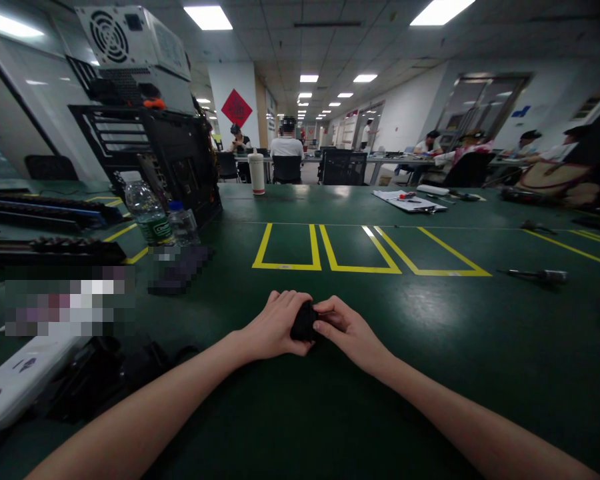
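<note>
Both hands meet around a small black object (304,323) just above or on the green table (300,413); its kind I cannot make out. My left hand (279,325) wraps around it from the left, with the thumb below and the fingers over the top. From the right, my right hand (347,330) pinches at the object's right end with thumb and forefinger. Part of the object is hidden behind the left hand. Beyond the hands, yellow tape outlines (287,267) mark the table.
A screwdriver (540,275) lies to the right, and a clipboard (409,201) farther back. At left are a computer case (180,160), two plastic bottles (147,212), keyboards (50,252) and a white device (25,373). A white tumbler (257,172) stands at the back. People sit beyond.
</note>
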`<state>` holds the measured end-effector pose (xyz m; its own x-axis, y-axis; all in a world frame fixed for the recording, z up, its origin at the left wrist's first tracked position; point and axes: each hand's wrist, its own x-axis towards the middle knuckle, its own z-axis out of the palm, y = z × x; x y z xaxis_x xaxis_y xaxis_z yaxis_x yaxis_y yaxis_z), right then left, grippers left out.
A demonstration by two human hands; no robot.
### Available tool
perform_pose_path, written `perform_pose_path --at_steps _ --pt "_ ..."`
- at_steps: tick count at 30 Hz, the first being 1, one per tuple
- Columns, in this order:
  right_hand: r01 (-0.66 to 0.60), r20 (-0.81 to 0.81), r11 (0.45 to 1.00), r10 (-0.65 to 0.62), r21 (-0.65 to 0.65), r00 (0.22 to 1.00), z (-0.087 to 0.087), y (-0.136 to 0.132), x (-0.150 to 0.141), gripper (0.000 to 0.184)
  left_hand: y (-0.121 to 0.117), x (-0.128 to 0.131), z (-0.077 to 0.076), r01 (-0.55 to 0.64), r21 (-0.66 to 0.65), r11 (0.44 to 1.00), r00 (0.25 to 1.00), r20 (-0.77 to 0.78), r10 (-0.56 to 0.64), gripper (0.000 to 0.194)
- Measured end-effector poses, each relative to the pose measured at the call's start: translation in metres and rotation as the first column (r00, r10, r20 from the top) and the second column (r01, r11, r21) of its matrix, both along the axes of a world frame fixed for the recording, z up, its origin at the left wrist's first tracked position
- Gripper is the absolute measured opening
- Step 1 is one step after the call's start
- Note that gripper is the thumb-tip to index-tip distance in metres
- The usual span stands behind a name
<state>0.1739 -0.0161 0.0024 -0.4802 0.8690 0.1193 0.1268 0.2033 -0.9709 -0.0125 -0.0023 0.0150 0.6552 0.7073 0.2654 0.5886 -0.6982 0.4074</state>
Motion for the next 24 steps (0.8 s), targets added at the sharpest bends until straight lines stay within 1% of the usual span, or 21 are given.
perform_pose_path --at_steps 2,5,6,9,13,15,19,24 --pt "0.008 -0.002 1.000 -0.008 -0.025 1.000 0.0006 0.0008 -0.0010 0.014 -0.0005 0.0001 0.0010 0.003 0.001 1.000 1.000 0.004 -0.003 0.057" --pt "0.005 0.012 0.999 -0.005 -0.032 1.000 0.0023 0.0013 -0.0018 0.021 -0.0006 0.0004 0.0013 0.003 0.000 1.000 1.000 0.007 -0.003 0.055" --pt "0.010 0.022 1.000 -0.009 -0.025 1.000 0.0029 0.0011 -0.0019 0.024 -0.0005 0.0005 0.0011 -0.002 0.001 1.000 1.000 0.007 0.002 0.055" --pt "-0.013 0.030 1.000 0.013 0.002 0.999 0.0045 -0.0006 -0.0014 0.018 0.0000 0.0006 0.0003 -0.006 0.007 1.000 1.000 0.018 0.006 0.057" --pt "-0.009 0.049 0.997 0.005 0.078 0.999 0.0059 -0.0040 0.0004 0.023 -0.0003 -0.0001 0.0000 0.005 0.002 1.000 1.000 0.025 -0.005 0.058" --pt "-0.004 0.051 0.996 0.000 0.092 0.999 0.0064 -0.0048 0.0010 0.022 -0.0007 -0.0004 -0.0001 0.005 0.001 1.000 1.000 0.024 -0.005 0.058" --pt "-0.004 -0.006 0.999 0.004 0.040 1.000 0.0062 -0.0035 -0.0003 0.014 -0.0005 -0.0001 -0.0003 0.011 -0.009 1.000 1.000 0.021 -0.010 0.059" --pt "0.012 -0.010 1.000 -0.012 0.014 1.000 0.0040 -0.0003 -0.0021 0.022 -0.0012 0.0010 0.0046 -0.008 -0.022 1.000 1.000 0.003 0.008 0.057"
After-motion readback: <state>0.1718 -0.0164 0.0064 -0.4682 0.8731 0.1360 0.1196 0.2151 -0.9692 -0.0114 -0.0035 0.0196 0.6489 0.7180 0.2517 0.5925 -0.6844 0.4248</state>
